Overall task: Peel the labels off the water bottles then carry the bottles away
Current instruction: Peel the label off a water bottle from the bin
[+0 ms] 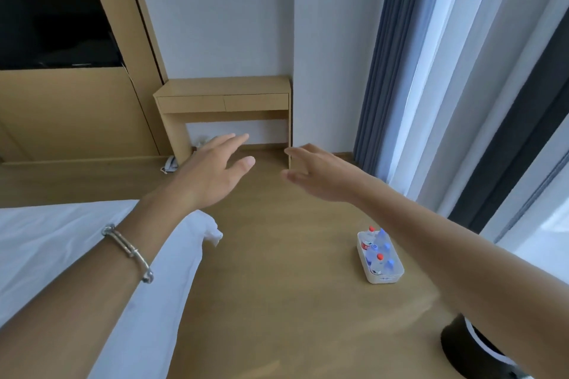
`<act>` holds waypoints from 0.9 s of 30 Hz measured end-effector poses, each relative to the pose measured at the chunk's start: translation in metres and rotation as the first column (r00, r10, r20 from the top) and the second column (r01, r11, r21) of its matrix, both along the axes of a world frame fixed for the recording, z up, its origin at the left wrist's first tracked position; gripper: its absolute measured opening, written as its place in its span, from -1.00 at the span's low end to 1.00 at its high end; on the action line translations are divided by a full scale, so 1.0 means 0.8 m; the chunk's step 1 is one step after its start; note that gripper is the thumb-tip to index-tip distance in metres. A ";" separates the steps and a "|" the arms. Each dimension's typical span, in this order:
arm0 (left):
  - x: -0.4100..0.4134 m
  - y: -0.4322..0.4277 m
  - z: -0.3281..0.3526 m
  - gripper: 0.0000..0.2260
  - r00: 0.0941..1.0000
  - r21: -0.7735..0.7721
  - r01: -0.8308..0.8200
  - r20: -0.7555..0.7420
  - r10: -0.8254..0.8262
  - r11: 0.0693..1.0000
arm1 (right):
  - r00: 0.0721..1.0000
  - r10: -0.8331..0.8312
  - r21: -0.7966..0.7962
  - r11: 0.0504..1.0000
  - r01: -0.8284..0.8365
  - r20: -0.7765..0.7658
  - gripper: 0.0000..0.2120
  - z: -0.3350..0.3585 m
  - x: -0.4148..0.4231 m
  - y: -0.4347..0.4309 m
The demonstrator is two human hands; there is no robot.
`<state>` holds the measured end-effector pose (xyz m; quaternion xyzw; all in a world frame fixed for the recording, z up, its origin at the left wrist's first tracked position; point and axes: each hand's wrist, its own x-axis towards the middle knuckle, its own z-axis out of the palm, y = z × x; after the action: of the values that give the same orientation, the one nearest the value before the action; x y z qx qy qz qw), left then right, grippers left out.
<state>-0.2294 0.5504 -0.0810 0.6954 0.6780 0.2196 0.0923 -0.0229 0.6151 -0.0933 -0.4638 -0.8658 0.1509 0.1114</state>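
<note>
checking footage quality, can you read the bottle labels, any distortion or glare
Head view: wide-angle distortion slants the curtain and desk; bright daylight washes out the right edge; the water bottles in the white tray are small and soft, labels unreadable.

Both arms stretched forward, palms facing, fingers relaxed, holding nothing: left hand [212, 172], right hand [320, 175]. Water bottles [377, 251] upright in white basket [385, 278] on wood floor [277, 286], right. Bed [61, 240] near left. Desk [224, 95] far centre.

Your left hand [212, 169] and right hand [320, 174] reach forward on outstretched bare arms, fingers loosely spread, holding nothing.
</note>
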 end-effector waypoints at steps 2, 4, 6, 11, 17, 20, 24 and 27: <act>-0.021 0.042 -0.001 -0.50 1.000 0.014 0.017 -0.001 -0.017 1.000 | 1.000 -0.015 0.016 1.000 0.014 0.018 -0.42 -0.003 -0.018 0.041; -0.044 0.085 0.005 -0.50 0.999 0.011 0.035 -0.001 -0.035 0.999 | 0.999 -0.052 0.022 0.998 0.051 0.017 -0.42 0.002 -0.036 0.082; -0.067 0.130 0.014 -0.50 0.998 -0.016 0.058 -0.023 -0.059 0.998 | 0.996 -0.086 0.008 0.996 0.085 0.019 -0.42 0.010 -0.054 0.117; -0.093 0.237 0.032 -0.50 0.991 -0.013 0.132 -0.015 -0.133 0.991 | 0.988 -0.154 -0.028 0.988 0.154 0.029 -0.43 0.008 -0.083 0.180; -0.073 0.331 0.010 -0.49 0.953 -0.058 0.303 0.011 -0.303 0.951 | 0.956 -0.290 0.003 0.957 0.290 0.036 -0.48 0.014 -0.066 0.251; -0.063 0.375 0.002 -0.49 0.941 -0.071 0.339 0.020 -0.338 0.938 | 0.952 -0.300 -0.006 0.954 0.301 0.051 -0.48 0.005 -0.061 0.285; -0.046 0.429 -0.005 -0.50 0.931 -0.101 0.363 -0.008 -0.366 0.926 | 0.947 -0.317 -0.026 0.948 0.318 0.052 -0.47 -0.010 -0.048 0.338; -0.029 0.475 -0.001 -0.50 0.932 -0.115 0.356 -0.033 -0.362 0.927 | 0.947 -0.320 -0.033 0.947 0.320 0.020 -0.46 -0.014 -0.033 0.386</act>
<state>-0.2525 0.9305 -0.0820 0.8073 0.5523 0.1436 0.1501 -0.0495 0.9242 -0.1048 -0.6010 -0.7772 0.1429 0.1197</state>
